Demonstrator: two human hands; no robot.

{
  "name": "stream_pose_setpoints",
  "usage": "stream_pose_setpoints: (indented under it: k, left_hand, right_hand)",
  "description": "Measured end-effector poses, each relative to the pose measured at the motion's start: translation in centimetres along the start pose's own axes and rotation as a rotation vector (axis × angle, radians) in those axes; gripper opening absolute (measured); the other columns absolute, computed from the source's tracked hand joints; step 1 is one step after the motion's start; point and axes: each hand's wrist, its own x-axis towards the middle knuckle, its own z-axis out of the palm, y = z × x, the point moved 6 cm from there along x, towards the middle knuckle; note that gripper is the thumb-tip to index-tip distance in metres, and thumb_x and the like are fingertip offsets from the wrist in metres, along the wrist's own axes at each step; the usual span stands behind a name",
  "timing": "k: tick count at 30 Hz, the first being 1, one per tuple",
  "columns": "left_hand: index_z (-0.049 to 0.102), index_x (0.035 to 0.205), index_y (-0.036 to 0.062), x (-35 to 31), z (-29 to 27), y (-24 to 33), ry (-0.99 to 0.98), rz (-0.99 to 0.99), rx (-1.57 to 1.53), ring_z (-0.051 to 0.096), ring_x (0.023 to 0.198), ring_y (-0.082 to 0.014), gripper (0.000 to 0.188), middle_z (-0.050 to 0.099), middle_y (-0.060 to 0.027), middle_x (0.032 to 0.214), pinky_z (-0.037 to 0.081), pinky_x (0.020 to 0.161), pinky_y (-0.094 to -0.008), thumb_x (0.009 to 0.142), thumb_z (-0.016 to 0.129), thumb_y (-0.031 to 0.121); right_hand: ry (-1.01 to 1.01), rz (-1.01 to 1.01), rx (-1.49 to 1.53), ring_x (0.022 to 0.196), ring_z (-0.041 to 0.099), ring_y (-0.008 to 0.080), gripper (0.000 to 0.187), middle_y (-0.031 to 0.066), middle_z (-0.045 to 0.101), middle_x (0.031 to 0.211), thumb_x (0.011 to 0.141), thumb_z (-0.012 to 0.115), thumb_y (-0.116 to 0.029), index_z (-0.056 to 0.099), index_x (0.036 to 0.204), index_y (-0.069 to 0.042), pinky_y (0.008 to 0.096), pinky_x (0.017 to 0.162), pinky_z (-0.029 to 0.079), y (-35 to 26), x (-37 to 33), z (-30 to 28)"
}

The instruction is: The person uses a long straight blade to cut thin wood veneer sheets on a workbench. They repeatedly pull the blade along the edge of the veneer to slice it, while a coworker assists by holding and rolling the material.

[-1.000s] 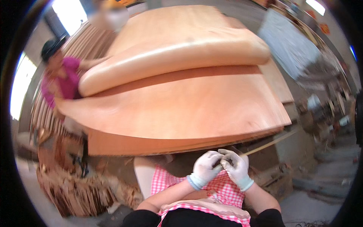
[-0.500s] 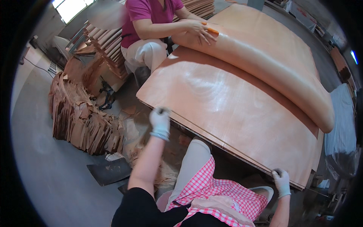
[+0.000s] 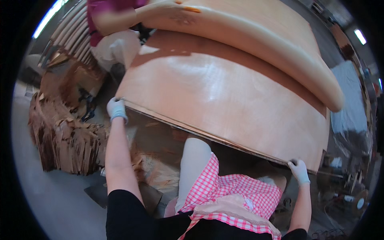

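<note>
A wide, pale tan wood veneer sheet (image 3: 224, 96) lies on a stack in front of me. My left hand (image 3: 116, 108), in a white glove, is closed on the sheet's near left corner. At the near edge, toward the right end, my gloved right hand (image 3: 299, 171) grips the sheet with its fingers curled over the rim. Beyond, a large veneer sheet is folded back in a thick curved roll (image 3: 264, 44). A co-worker's hand (image 3: 164, 13), with something orange at the fingers, rests on that roll.
A ragged pile of broken veneer (image 3: 68, 140) stands on the floor to my left, with scraps (image 3: 160, 172) nearer my legs. Stacked wood strips (image 3: 70, 34) are behind the co-worker (image 3: 114, 24). Plastic-wrapped material (image 3: 350, 100) and machine parts (image 3: 348, 196) are at the right.
My left hand has moved left along the near edge to the sheet's corner. My right hand stays on the edge near the right end. The whole view has shifted and turned.
</note>
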Motion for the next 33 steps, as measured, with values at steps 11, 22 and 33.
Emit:
stream_pose_setpoints:
  k: [11, 22, 33]
  left_hand:
    - [0.057, 0.140, 0.0096, -5.2, -0.7, 9.4, 0.183, -0.116, 0.528, 0.062, 0.120, -0.0390, 0.064, 0.063, -0.0204, 0.136, 0.051, 0.102, -0.0488, 0.084, 0.073, 0.037]
    - [0.032, 0.152, -0.0074, -58.8, 19.3, 34.7, -0.700, 1.156, 0.155, 0.027, 0.149, -0.0442, 0.091, 0.033, -0.0310, 0.157, 0.017, 0.124, -0.0547, 0.084, 0.072, 0.037]
    - [0.025, 0.156, -0.0075, -58.4, 20.7, 33.4, -0.735, 1.033, 0.276, 0.021, 0.154, -0.0377, 0.110, 0.027, -0.0242, 0.164, 0.013, 0.127, -0.0490, 0.074, 0.081, 0.041]
  right_hand:
    - [-0.099, 0.348, -0.058, 0.097, 0.071, 0.0366, 0.044, 0.0217, 0.074, 0.100, 0.077, 0.076, -0.046, 0.077, 0.094, -0.006, 0.0458, 0.087, 0.055, 2.5, 1.8, 1.2]
    - [-0.077, 0.230, 0.022, 0.099, 0.070, 0.0378, 0.045, 0.0223, 0.073, 0.102, 0.081, 0.070, -0.046, 0.076, 0.097, -0.004, 0.0473, 0.087, 0.056, 2.1, 3.1, 2.7]
    - [-0.010, 0.409, 0.011, 0.101, 0.070, 0.0356, 0.028, 0.0174, 0.074, 0.106, 0.087, 0.067, -0.028, 0.075, 0.107, -0.011, 0.0455, 0.089, 0.054, 31.5, -3.1, -7.6]
